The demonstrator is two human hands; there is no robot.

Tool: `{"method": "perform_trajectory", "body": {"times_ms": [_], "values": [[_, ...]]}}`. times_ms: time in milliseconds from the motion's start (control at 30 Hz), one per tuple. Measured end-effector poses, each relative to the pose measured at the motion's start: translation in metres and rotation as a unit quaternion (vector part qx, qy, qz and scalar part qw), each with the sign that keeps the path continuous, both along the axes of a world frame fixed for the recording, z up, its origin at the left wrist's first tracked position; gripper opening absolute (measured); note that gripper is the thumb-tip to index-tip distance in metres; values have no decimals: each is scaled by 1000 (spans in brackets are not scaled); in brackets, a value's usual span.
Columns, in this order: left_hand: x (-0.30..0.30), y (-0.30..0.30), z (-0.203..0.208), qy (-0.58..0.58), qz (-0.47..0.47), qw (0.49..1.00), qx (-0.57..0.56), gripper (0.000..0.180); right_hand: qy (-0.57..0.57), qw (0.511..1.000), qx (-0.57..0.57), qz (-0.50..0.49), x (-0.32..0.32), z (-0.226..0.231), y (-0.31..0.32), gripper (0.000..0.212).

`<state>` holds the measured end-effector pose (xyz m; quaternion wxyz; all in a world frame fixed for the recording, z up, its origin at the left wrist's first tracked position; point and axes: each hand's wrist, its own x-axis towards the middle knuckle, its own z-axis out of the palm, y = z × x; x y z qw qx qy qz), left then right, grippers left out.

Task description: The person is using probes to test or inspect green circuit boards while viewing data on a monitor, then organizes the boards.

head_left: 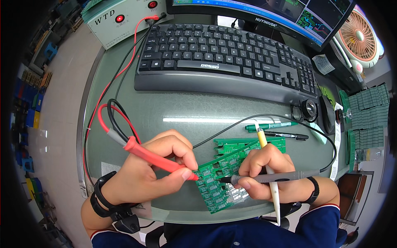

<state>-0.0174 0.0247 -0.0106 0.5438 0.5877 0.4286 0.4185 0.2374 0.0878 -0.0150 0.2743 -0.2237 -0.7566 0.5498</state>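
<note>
My left hand (pixel 155 180) is closed round a red test probe (pixel 151 157), whose tip points down at the left edge of a green circuit board panel (pixel 211 202). In my right hand (pixel 273 159) is a grey test probe (pixel 285 177) with a black tip over the middle of the panel. A white pen-like tool with a yellow band (pixel 274 194) is tucked between the same fingers, upright across the probe. I cannot tell whether either tip touches the board. Beneath and behind the panel lies another green board (pixel 225 144), partly hidden.
Behind the boards lie a green marker (pixel 271 126) and a black pen (pixel 289 135). A black keyboard (pixel 223 78), a monitor (pixel 264 25) and a white control box (pixel 120 25) stand farther back. Stacked green boards (pixel 369 109) are at the right. Cables (pixel 93 120) run along the table's left side.
</note>
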Motion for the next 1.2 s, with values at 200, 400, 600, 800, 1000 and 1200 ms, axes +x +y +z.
{"method": "perform_trajectory", "body": {"times_ms": [200,400,600,800,1000,1200], "values": [[0,1,-2,18,-2,1000,24,12,-2,1000,-1,0,1,-1,0,26],[1,-1,-1,17,3,1000,19,13,2,1000,-6,10,0,0,0,26],[0,0,-2,31,0,999,30,12,2,1000,8,26,-1,0,2,26],[0,1,-2,27,1,999,31,12,1,999,22,34,-1,1,2,27],[1,1,-1,32,0,999,41,12,1,999,25,35,0,-1,1,26],[1,1,-1,36,-1,998,49,13,10,1000,-4,11,1,-1,0,25]]}}
